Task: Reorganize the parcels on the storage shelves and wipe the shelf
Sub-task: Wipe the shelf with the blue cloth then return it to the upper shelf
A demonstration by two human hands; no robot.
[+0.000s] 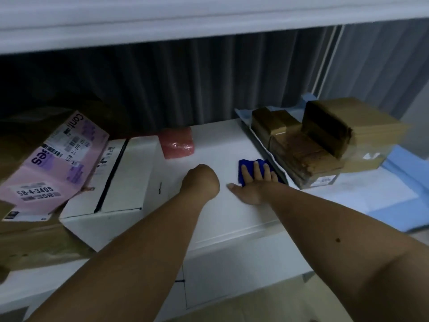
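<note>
Wide white shelf (216, 145) fills the middle, bare in a broad lane from the back curtain to the front lip, and that lane is where the wiping happens. To the left sits a big white box (116, 182) with a pink labelled parcel (53, 166) leaning on it; to the right, a stack of brown cardboard parcels (325, 140) crowds the shelf edge. A small pink wrapped packet (177, 142) lies at the back, just beside the white box.

Right hand (253, 182) is flat on the blue cloth (248, 167), fingers (257, 169) spread and pressing it down, thumb out on bare shelf. The cloth lies just beside the brown stack. Left hand (202, 180) is curled into a loose fist, holding nothing, apparently resting on the shelf mid-lane.

Best play here, I'd say: keep the palm flat, sweep in long overlapping strokes leftward into the open lane, then back. Room is generous toward the front and centre, tight on the right where the cloth could snag the cardboard. The packet at the back will probably need lifting to clean beneath it.
</note>
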